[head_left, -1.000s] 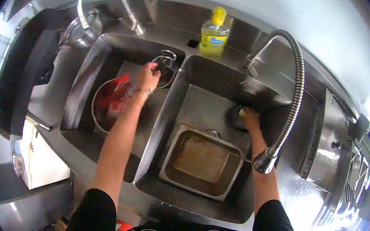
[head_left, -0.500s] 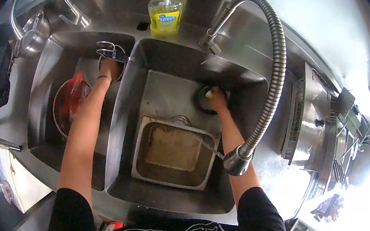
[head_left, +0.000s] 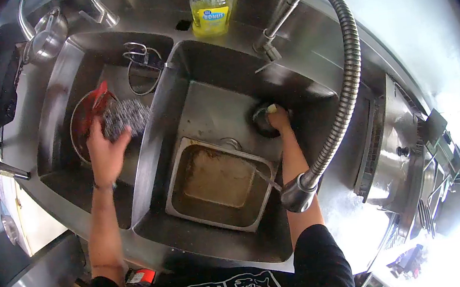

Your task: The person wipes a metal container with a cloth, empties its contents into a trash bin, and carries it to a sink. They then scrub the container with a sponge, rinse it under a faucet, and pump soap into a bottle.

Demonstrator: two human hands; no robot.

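Over the left basin, my left hand (head_left: pixel 108 156) is closed on a grey, curly steel wool scrubber (head_left: pixel 126 118), slightly blurred. A red, round-rimmed object (head_left: pixel 82 129) lies beneath it in that basin. My right hand (head_left: pixel 280 119) reaches into the right basin, with its fingers around a small pale yellow piece (head_left: pixel 272 108), whose kind I cannot make out. That hand is at a dark round vessel (head_left: pixel 260 121), partly hidden by the fingers. Nearer to me in the same basin sits a rectangular steel pan (head_left: pixel 212 186) with brown residue and shallow liquid inside.
A flexible faucet hose (head_left: pixel 350 67) arches over the right basin, its spray head (head_left: pixel 298 193) hanging above my right forearm. Yellow dish soap (head_left: pixel 212 16) stands on the back ledge. A wire ring holder (head_left: pixel 138 88) hangs on the divider. Metal bowls (head_left: pixel 48 44) are at back left.
My left hand has come out of the wire ring holder, moving toward me and left with the steel wool scrubber. My right hand remains at the dark vessel; the view has shifted slightly.
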